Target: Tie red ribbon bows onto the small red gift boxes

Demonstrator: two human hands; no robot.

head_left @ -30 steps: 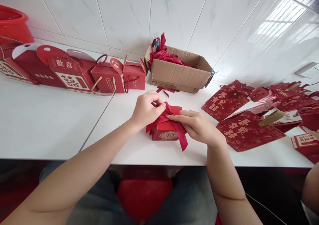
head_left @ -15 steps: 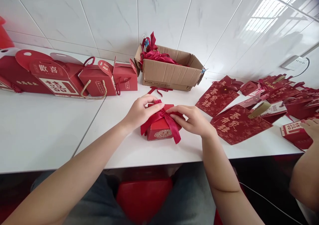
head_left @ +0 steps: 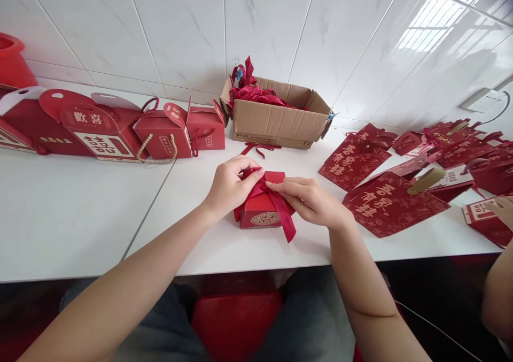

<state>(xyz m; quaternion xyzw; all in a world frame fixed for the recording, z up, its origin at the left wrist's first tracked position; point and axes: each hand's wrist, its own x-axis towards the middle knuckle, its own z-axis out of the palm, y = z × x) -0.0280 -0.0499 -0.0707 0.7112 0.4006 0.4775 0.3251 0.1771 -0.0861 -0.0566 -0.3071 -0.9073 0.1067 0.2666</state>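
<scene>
Head view, nearest first: below your wrists, a red stool shows between your knees. Your left hand is curled, fingertips pinching a dark red ribbon on top of a small red box. Your right hand pinches the same ribbon at the knot, one tail hanging below it. The box sits between both hands on a white table. You look to be mid-tie; tightening calls for an even pull from both hands while the box stays flat. Right of your right hand lie flat red bags, where another person's hand works. Beyond your hands stands a carton of ribbons, with made-up boxes beyond your left hand against a white tiled wall.
</scene>
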